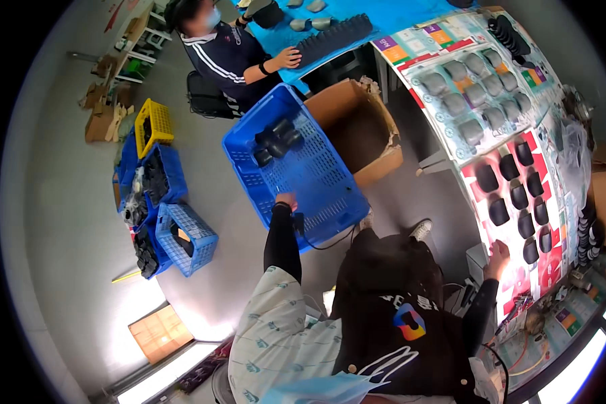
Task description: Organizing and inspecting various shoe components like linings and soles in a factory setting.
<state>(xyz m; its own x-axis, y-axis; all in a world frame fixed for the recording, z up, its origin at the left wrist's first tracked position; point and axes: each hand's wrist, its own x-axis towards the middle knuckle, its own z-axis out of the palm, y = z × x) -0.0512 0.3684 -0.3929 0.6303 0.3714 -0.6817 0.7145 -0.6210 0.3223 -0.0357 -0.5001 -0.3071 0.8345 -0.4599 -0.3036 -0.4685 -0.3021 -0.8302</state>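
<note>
My left hand [287, 200] reaches over the near side of a large blue plastic crate [316, 176]. Its fingers look closed, but what they hold is hidden; a dark object with a thin black cable shows beside it. Several dark curved pieces [276, 141] lie in the crate's far part. My right hand [497, 260] is at the near edge of the red-and-white covered table, holding nothing that I can see, fingers partly apart. Close to it, black rounded cup-like pieces [518, 196] lie in rows.
Behind the crate stands an open cardboard box [377, 138]. Grey cup pieces [470, 131] lie farther along the table. A co-worker [232, 64] sits at a blue-covered table [357, 34], one hand on a row of dark pieces. Crates [185, 239] stand on the left floor.
</note>
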